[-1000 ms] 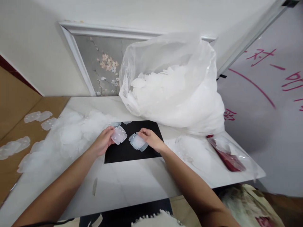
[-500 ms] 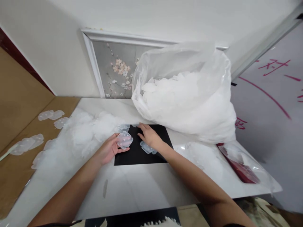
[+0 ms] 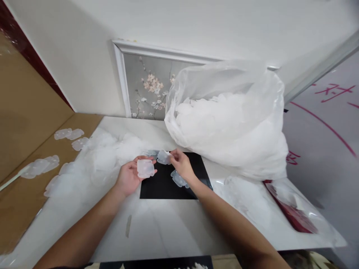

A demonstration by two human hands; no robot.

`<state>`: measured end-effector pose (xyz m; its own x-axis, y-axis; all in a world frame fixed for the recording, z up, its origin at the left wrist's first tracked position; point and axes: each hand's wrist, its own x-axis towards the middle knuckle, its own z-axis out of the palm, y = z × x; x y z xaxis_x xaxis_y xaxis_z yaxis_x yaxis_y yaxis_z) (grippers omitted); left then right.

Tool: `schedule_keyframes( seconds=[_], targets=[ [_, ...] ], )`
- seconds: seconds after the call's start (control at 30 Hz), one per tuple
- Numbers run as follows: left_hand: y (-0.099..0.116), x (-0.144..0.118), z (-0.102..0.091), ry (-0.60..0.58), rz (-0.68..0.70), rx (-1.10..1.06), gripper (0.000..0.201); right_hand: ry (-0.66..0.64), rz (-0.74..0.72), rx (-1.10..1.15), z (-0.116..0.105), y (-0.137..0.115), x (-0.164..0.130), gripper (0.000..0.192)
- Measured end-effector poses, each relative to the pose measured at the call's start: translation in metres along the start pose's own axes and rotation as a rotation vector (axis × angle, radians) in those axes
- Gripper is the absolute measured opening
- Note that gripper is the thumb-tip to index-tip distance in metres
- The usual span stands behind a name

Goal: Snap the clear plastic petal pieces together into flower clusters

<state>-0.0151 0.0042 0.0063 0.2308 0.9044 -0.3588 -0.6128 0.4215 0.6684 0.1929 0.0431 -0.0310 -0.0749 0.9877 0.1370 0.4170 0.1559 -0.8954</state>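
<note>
at nine o'clock, loose translucent plastic pieces point(image 3: 66, 133) lie on the brown floor board point(image 3: 25, 179), and a heap of plastic pieces point(image 3: 95, 160) covers the white table point(image 3: 168, 228) beside them. just right of the heap, the left hand point(image 3: 129, 176) cups one clear plastic piece point(image 3: 145, 168) in its palm, fingers curled round it. toward one o'clock from it, the right hand point(image 3: 179, 163) pinches a second plastic piece point(image 3: 163, 157) between thumb and fingertips above the black mat point(image 3: 159, 186). another piece point(image 3: 178, 179) lies on the mat under the right wrist. at two o'clock a big clear bag of pieces point(image 3: 227, 119) slumps on the table; at four o'clock lies a red packet point(image 3: 294, 211).
</note>
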Motion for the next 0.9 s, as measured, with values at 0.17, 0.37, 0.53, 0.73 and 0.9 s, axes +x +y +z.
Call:
schedule_keyframes(
  seconds=[0.17, 0.37, 0.53, 0.73, 0.9],
  targets=[
    [0.000, 0.000, 0.007, 0.083, -0.085, -0.047, 0.034, -0.128, 0.335, 0.812, -0.008, 0.003, -0.036, 0.032],
    [-0.004, 0.000, 0.009, -0.028, -0.162, -0.076, 0.041, -0.207, 0.335, 0.880, -0.019, -0.007, -0.042, 0.034],
    [-0.002, -0.001, 0.011, -0.050, -0.149, -0.069, 0.044, -0.224, 0.196, 0.756, -0.022, -0.008, -0.044, 0.040],
    [-0.003, 0.000, 0.010, -0.073, -0.161, -0.068, 0.046, -0.268, 0.016, 0.674, -0.024, -0.006, -0.046, 0.062],
    [-0.005, -0.001, 0.010, -0.116, -0.150, -0.047, 0.046, -0.295, -0.053, 0.543, -0.021, 0.001, -0.049, 0.046]
  ],
)
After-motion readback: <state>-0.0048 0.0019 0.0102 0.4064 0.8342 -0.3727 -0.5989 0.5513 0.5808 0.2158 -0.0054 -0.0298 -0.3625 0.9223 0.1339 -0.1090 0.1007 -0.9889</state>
